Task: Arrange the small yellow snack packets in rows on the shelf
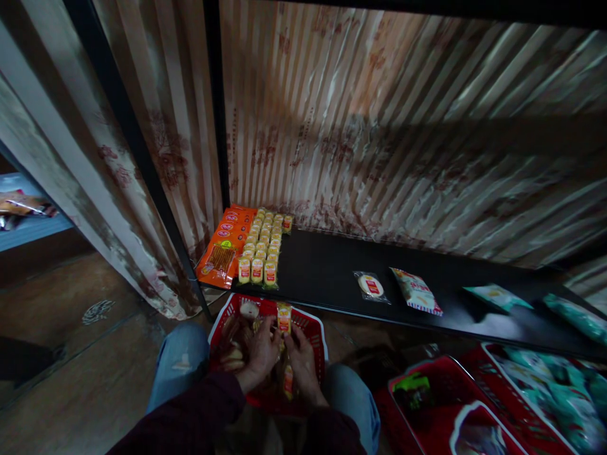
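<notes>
Over a red basket (324, 341) between my knees, a small yellow-wrapped snack cake (284, 318) with an orange label stands upright at my fingertips. My left hand (264, 351) pinches it from the left side. My right hand (303, 363) closes on its lower right edge. Another wrapped snack cake (288, 382) shows beneath my right hand, and I cannot tell whether it is held or lying in the basket. More packets fill the basket, partly hidden by my hands. Rows of matching snack cakes (262, 243) stand on the black shelf (317, 259) just beyond.
Orange snack bags (220, 253) lie at the shelf's left end, beside a metal post. Farther right are a round wrapped cake (371, 286), a white packet (416, 292) and green packets (497, 297). More red baskets (446, 385) stand below right. A striped curtain (379, 126) hangs behind.
</notes>
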Demonstrator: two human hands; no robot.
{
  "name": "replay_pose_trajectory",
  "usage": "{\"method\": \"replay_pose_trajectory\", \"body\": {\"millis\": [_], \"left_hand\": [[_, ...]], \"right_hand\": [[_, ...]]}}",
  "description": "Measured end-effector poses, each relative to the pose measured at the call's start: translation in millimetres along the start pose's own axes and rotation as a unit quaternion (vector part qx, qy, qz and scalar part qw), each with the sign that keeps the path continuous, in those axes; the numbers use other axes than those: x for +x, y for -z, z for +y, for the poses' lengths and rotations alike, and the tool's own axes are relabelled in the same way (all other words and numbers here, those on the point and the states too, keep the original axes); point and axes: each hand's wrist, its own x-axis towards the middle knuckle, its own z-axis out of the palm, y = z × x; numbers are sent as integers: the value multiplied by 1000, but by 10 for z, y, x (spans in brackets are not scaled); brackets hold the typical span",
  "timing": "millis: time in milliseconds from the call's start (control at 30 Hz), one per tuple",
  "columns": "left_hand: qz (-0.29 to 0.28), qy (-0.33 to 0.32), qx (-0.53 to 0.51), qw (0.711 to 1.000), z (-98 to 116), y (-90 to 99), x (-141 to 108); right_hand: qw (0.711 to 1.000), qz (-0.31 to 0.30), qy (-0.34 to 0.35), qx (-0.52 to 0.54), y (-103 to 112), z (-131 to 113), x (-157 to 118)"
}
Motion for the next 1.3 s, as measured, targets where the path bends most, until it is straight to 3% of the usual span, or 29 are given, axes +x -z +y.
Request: {"method": "replay_pose_trajectory", "body": {"millis": [233, 467, 700, 1000, 1300], "left_hand": [[30, -24, -40, 998, 343, 28, 292], [69, -69, -21, 995, 451, -27, 480], [37, -63, -31, 997, 497, -43, 495], [12, -44, -26, 999, 625, -84, 612], [-2, -16, -4, 1000, 776, -137, 788]], "right_hand": [[996, 26, 29, -80, 24, -332, 356], [996, 31, 40, -72, 20, -406, 609], [992, 64, 61, -89, 11, -324, 732], [990, 58, 80, -98, 21, -420, 907], [969, 77, 104, -212, 28, -408, 1112]]}}
